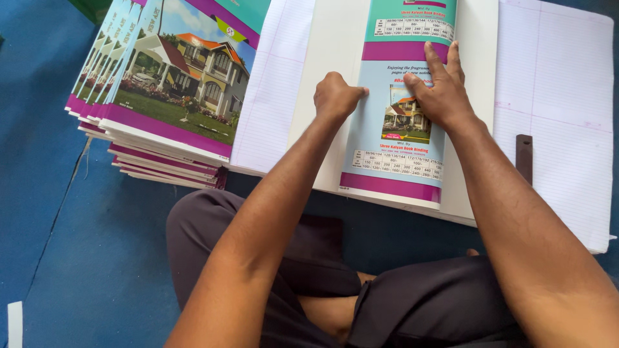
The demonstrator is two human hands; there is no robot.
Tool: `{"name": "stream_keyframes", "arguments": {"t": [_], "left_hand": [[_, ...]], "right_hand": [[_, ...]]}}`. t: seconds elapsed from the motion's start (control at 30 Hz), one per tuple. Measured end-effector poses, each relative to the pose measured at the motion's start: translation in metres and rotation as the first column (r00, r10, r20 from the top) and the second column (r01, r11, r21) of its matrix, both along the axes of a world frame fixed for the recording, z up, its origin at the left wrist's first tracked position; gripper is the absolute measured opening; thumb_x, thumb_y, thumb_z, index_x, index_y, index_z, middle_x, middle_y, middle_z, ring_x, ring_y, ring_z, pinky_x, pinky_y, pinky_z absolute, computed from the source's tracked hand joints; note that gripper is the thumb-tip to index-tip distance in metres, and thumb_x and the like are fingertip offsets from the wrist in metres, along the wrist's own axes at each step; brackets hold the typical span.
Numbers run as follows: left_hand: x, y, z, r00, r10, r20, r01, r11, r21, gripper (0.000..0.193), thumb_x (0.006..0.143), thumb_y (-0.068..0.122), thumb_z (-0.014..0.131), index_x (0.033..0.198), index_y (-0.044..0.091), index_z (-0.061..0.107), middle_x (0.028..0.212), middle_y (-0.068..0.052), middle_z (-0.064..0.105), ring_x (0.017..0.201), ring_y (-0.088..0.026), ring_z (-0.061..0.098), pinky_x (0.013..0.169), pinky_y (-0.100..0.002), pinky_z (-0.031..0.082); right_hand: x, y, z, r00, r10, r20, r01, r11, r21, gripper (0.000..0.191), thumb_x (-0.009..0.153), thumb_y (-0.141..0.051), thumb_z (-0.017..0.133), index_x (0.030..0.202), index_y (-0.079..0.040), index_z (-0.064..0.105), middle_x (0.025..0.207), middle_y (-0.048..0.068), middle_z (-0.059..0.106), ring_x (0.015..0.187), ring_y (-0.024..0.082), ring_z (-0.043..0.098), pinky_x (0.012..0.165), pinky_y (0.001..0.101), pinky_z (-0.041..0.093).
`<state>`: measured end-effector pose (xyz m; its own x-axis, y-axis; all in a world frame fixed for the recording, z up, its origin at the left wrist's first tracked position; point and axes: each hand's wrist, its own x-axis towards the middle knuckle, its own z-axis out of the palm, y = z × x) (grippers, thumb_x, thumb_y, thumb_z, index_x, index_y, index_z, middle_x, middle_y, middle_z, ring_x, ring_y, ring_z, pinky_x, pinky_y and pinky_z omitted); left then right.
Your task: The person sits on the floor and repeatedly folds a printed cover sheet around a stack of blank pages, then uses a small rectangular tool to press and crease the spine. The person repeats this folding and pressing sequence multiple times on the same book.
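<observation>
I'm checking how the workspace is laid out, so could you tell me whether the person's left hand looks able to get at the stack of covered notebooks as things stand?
Probably yes. The left hand, a fist on the cover sheet, sits just right of the stack of notebooks, with only flat ruled paper between them and nothing upright blocking.

I take this for a small bookbinding workshop: a stack of identical notebooks [161, 96] at the blue floor's [58, 245] left, loose ruled sheets [554, 96] and printed covers [403, 122] beside it.
</observation>
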<state>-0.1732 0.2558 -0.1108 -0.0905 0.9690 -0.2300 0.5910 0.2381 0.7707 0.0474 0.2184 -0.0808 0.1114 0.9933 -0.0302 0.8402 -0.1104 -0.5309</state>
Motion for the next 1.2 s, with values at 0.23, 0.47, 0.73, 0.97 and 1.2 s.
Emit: {"name": "stream_keyframes", "arguments": {"t": [0.23,0.47,0.73,0.97,1.2], "left_hand": [[-0.006,0.005,0.006,1.000,-0.004,-0.010,0.003,0.998,-0.070,0.043,0.065,0.027,0.094,0.088,-0.002,0.072,0.095,-0.022,0.076,0.090,-0.031,0.076,0.086,-0.041,0.059],[-0.005,0.004,-0.004,1.000,0.011,-0.029,-0.011,1.000,0.004,0.039,0.066,0.022,0.092,0.090,-0.002,0.074,0.094,-0.022,0.076,0.091,-0.032,0.076,0.087,-0.040,0.059],[-0.008,0.000,-0.004,1.000,0.004,-0.027,-0.003,0.999,0.049,0.041,0.066,0.025,0.092,0.091,-0.002,0.073,0.095,-0.022,0.076,0.093,-0.034,0.076,0.089,-0.042,0.058],[-0.006,0.002,-0.002,0.999,-0.004,-0.034,0.005,1.000,0.020,0.046,0.066,0.028,0.093,0.094,-0.001,0.072,0.098,-0.021,0.076,0.096,-0.032,0.075,0.090,-0.041,0.057],[-0.008,0.002,0.000,1.000,0.011,-0.012,-0.011,1.000,-0.012,0.038,0.070,0.022,0.089,0.095,-0.001,0.072,0.098,-0.021,0.076,0.094,-0.033,0.076,0.089,-0.041,0.059]], "right_hand": [[-0.008,0.005,-0.002,0.997,-0.026,0.079,0.030,0.998,-0.048,0.078,0.096,-0.058,0.058,0.164,-0.032,0.029,0.172,0.019,-0.002,0.158,0.040,0.010,0.121,0.0515,0.032],[-0.016,0.006,-0.003,0.992,-0.016,0.127,0.023,0.998,-0.054,0.079,0.096,-0.060,0.058,0.164,-0.033,0.029,0.172,0.018,-0.002,0.157,0.040,0.010,0.122,0.0536,0.031],[-0.018,0.000,0.008,0.996,-0.044,-0.075,0.044,0.999,-0.006,0.078,0.094,-0.049,0.052,0.166,-0.027,0.032,0.174,0.017,0.007,0.159,0.038,0.013,0.127,0.0498,0.027],[0.000,-0.005,-0.006,0.938,0.044,-0.345,0.000,0.992,0.125,0.074,0.103,-0.050,0.048,0.166,-0.016,0.028,0.174,0.018,0.006,0.161,0.034,0.012,0.129,0.0428,0.023],[0.002,0.003,-0.015,0.954,-0.003,-0.300,0.023,0.998,0.066,0.069,0.103,-0.040,0.050,0.164,-0.017,0.028,0.173,0.019,0.002,0.159,0.034,0.011,0.127,0.0405,0.023]]}}
